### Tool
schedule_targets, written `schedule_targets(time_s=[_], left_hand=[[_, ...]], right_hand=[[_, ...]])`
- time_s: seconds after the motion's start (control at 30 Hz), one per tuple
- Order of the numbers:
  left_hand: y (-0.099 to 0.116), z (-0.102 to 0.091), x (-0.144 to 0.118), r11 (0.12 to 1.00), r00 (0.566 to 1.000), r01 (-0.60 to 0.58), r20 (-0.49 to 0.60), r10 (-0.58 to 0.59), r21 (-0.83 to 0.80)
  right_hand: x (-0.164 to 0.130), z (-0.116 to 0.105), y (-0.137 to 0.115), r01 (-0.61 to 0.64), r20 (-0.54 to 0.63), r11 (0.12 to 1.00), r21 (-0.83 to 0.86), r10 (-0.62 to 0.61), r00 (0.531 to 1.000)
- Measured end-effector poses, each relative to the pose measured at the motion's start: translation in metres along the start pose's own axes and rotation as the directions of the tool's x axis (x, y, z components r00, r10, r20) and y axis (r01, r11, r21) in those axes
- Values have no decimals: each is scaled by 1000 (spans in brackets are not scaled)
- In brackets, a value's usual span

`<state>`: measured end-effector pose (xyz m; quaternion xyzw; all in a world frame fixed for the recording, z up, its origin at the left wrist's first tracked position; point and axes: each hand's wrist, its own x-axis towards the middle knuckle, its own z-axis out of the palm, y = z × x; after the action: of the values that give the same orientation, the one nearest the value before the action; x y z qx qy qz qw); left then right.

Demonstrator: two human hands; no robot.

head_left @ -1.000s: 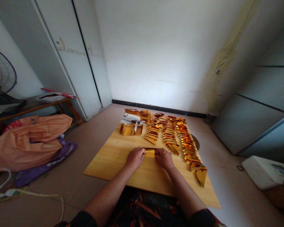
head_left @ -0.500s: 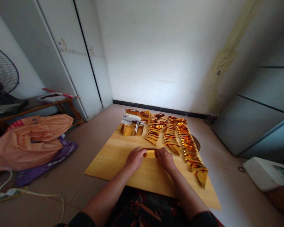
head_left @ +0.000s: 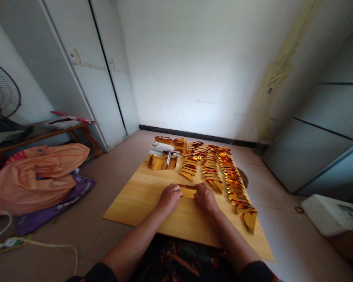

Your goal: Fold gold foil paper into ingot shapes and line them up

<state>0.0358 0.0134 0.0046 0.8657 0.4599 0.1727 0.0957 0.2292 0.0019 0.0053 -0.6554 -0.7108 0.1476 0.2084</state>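
Both hands are down on a wooden surface [head_left: 153, 203], close together, with a small gold paper [head_left: 189, 192] between them. The left hand [head_left: 170, 197] is curled, its fingers pressing on the left end of the paper. The right hand [head_left: 205, 197] is curled the same way on the right end. It looks like a fold is being made, so I think it helps to hold both ends flat, line up the edges, and press along the crease so the shiny paper does not slip. Just past the right hand, rows of folded gold pieces [head_left: 211, 170] lie one after another, going away from the hands. One row runs along the right side, down to a bigger folded gold piece [head_left: 249, 220] right of the right hand. Farther past the left hand there is a stack of gold sheets [head_left: 160, 162] and a white roll [head_left: 161, 147]. The surface sits on a tiled floor [head_left: 111, 168]. Far to the left of the left hand lies an orange bag [head_left: 38, 172], with a fan [head_left: 1, 94] behind it. White closet doors [head_left: 85, 70] and a white wall [head_left: 200, 66] stand at the back. Far to the right of the right hand sits a white box [head_left: 326, 213].
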Motion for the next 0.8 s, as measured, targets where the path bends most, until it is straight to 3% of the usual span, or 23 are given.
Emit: schedule_targets(time_s=[0.2,0.43,0.63,0.8], left_hand=[[-8,4,4,998,998,-58,-12,58,-3],[-5,10,-4,998,993,-59,-106,60,11],[-4,4,-6,989,987,-129,-88,135,71],[-5,1,-7,987,984,-146,-91,152,72]], right_hand=[[2,5,1,36,-11,999,17,-36,999],[-6,13,-7,106,-101,989,103,-96,990],[-9,8,-19,22,7,994,108,-23,1000],[-12,8,-24,2,-14,1000,-12,-2,1000]])
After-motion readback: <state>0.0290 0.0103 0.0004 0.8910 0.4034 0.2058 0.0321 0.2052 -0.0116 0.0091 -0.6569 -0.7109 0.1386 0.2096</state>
